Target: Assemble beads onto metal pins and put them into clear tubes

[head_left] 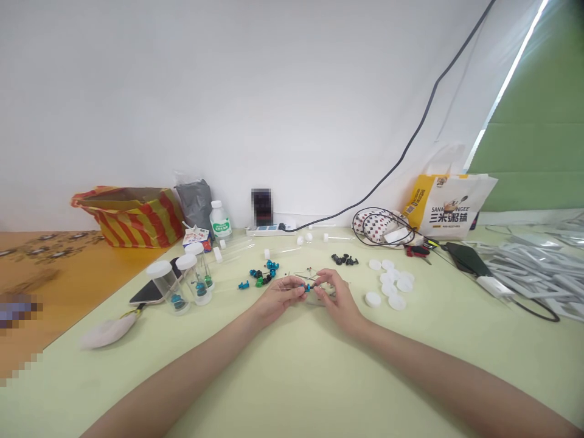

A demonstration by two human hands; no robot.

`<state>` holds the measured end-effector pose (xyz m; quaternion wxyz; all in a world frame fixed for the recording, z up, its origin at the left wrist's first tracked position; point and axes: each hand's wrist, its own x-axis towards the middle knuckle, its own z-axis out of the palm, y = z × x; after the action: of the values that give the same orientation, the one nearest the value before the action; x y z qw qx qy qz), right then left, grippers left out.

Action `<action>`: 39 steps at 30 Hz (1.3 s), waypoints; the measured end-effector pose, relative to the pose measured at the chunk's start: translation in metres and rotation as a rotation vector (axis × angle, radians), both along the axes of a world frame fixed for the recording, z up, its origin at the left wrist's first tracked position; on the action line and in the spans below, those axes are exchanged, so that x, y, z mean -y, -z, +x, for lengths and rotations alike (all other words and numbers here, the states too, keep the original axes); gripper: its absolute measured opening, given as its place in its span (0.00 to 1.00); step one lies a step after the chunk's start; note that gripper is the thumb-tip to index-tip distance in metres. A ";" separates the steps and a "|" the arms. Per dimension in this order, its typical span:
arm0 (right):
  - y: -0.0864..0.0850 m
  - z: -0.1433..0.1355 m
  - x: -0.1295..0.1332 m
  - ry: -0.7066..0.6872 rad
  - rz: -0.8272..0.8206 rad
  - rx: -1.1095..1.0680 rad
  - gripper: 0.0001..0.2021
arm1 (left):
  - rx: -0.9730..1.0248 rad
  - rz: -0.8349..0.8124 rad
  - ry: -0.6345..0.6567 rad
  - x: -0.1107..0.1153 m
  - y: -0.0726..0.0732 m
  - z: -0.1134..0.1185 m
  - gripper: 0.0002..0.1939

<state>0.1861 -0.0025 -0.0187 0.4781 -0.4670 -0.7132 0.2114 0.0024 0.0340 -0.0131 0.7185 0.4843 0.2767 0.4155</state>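
Over the middle of the table, my left hand [279, 299] pinches a small shiny blue part [308, 288] between thumb and fingers. My right hand [338, 301] closes on the other side of the same part, where a dark end shows. Its exact kind is too small to make out. Just beyond my hands lie thin metal pieces [303, 275]. Left of them sits a loose group of blue, green and black parts [265, 275], with one blue part [243, 285] apart. Small black parts [345, 260] lie beyond my right hand.
White round caps [389, 277] lie to the right. Clear tubs with white lids [170, 292] stand at left, near a phone [148, 293]. Clear tubes [292, 250], a power strip [269, 230] and a bottle [221, 220] are at the back. White strips [538, 274] pile up far right.
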 end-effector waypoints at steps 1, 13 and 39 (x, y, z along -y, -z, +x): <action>0.000 0.000 0.000 0.001 -0.003 -0.005 0.13 | -0.003 0.001 -0.003 0.000 0.000 0.000 0.10; 0.002 0.001 -0.003 -0.029 0.084 0.045 0.16 | -0.001 -0.009 0.004 0.000 -0.001 0.000 0.10; 0.000 0.000 -0.003 -0.050 0.066 0.042 0.09 | -0.002 -0.016 0.002 0.001 -0.003 0.001 0.09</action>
<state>0.1863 0.0008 -0.0186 0.4727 -0.4375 -0.7410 0.1898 0.0036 0.0332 -0.0099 0.7225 0.4793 0.2803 0.4119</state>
